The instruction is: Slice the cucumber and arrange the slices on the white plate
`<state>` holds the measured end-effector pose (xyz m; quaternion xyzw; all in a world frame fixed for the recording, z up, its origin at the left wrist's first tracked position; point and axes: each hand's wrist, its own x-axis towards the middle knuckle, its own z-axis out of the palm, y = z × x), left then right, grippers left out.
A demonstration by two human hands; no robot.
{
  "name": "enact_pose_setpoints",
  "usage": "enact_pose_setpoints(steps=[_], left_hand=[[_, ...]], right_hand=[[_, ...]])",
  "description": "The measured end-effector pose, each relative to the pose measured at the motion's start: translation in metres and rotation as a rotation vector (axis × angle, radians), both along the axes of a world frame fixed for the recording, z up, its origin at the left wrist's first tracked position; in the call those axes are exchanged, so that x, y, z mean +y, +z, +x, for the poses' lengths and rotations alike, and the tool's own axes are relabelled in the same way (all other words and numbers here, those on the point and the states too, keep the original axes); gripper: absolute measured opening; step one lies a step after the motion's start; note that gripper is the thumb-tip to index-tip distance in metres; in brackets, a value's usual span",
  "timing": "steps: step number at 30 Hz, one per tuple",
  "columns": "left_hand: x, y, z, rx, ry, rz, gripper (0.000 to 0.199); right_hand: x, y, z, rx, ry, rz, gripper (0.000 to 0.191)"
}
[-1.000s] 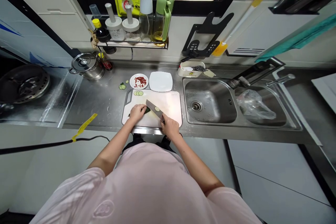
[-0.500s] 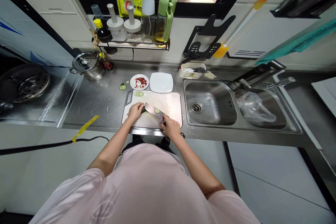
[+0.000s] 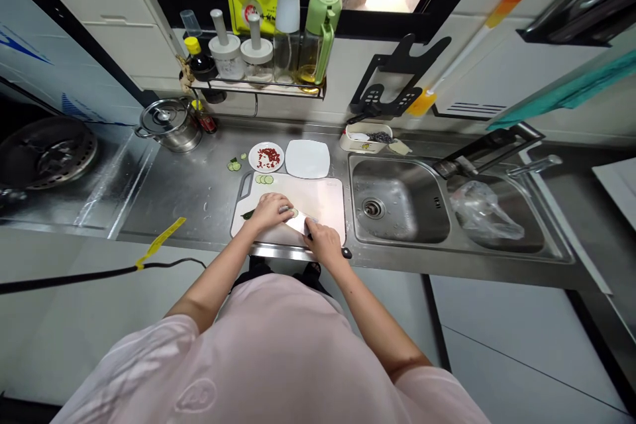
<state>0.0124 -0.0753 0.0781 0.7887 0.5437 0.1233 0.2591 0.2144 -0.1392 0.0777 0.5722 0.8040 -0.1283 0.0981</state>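
My right hand (image 3: 324,242) is closed round the handle of a kitchen knife (image 3: 299,222), its blade pointing left over the white cutting board (image 3: 325,197). At the blade, the fingers of my left hand (image 3: 271,211) pinch at a pale cucumber slice (image 3: 294,212) lying on the metal. The dark green end of a cucumber (image 3: 248,214) shows on the board beside my left wrist; the hand hides the rest. Several cucumber slices (image 3: 264,179) lie in a row at the board's far left corner.
Behind the board stand a plate of chopped red pieces (image 3: 275,164) and a white square plate (image 3: 308,159). Cucumber scraps (image 3: 233,164) lie to their left. The sink (image 3: 397,202) is on the right, a lidded pot (image 3: 169,124) at the back left. A second black handle (image 3: 346,253) juts at the board's front right.
My left hand has moved right from the cucumber onto the knife blade, reaching the slice stuck there. The knife and right hand have hardly moved. The whole view has shifted slightly.
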Motion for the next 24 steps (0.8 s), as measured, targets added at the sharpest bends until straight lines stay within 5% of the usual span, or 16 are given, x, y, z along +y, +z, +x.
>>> enact_pose_setpoints(steps=[12,18,24], left_hand=[[0.004,-0.013,0.003,-0.029,-0.062,-0.021,0.028],[0.007,-0.004,0.006,-0.051,-0.098,-0.059,0.025],[0.008,0.001,0.012,-0.151,-0.003,-0.025,0.014]], right_hand=[[0.001,-0.005,0.002,-0.005,0.01,0.002,0.05],[0.003,-0.003,0.003,-0.006,0.008,-0.006,0.05],[0.002,-0.006,0.003,-0.006,-0.024,0.013,0.049]])
